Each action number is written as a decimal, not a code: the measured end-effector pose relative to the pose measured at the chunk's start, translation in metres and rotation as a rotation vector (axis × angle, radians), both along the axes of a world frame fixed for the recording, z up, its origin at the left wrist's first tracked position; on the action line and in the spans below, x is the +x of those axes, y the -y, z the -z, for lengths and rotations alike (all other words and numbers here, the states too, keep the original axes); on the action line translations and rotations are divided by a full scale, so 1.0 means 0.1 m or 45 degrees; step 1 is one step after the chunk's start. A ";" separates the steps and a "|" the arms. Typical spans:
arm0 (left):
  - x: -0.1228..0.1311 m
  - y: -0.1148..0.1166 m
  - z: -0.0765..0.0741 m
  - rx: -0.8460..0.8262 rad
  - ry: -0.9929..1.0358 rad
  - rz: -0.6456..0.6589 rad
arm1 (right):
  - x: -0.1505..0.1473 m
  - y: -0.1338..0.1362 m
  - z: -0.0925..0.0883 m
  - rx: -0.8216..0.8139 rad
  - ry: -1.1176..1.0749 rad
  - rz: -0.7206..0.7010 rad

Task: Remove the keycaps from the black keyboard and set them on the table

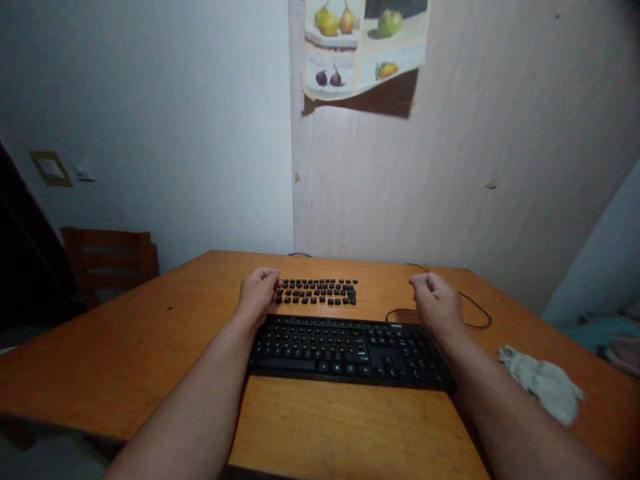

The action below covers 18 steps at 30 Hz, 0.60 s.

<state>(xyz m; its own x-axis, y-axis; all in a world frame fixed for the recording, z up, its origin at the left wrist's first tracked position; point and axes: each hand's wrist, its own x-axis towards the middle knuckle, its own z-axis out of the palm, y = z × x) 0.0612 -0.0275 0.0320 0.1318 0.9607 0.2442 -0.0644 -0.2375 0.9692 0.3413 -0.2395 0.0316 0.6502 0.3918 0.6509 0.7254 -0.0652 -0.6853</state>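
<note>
A black keyboard (313,365) lies on the table in front of me, many of its letter keys stripped to small yellowish-brown stems. Its space bar and right-hand keys are in place. Behind it, loose black keycaps (323,293) are laid out in rough rows. At the left end of those rows is my left hand (257,293), its fingers curled closed. My right hand (437,301) is closed too, over the keyboard's far right corner and close to the cable. Whatever either hand may hold is hidden by the fingers.
A black cable (483,319) curves across the table (345,427) behind the keyboard. To the right lies a crumpled pale cloth (545,383). A wooden chair (111,257) stands beyond the left edge, and a wall with a fruit poster (367,50) rises behind the table.
</note>
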 end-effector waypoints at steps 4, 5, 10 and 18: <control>0.00 -0.01 0.01 -0.008 0.021 -0.010 | -0.03 0.00 -0.01 0.001 -0.014 -0.010; 0.00 -0.02 0.02 -0.005 0.024 -0.010 | -0.04 0.00 -0.02 -0.004 -0.012 -0.012; -0.01 -0.03 0.03 0.010 0.009 -0.012 | -0.12 0.01 -0.07 -0.008 -0.015 -0.045; -0.03 -0.06 0.03 0.017 -0.002 -0.014 | -0.07 -0.02 0.00 -0.034 0.004 -0.073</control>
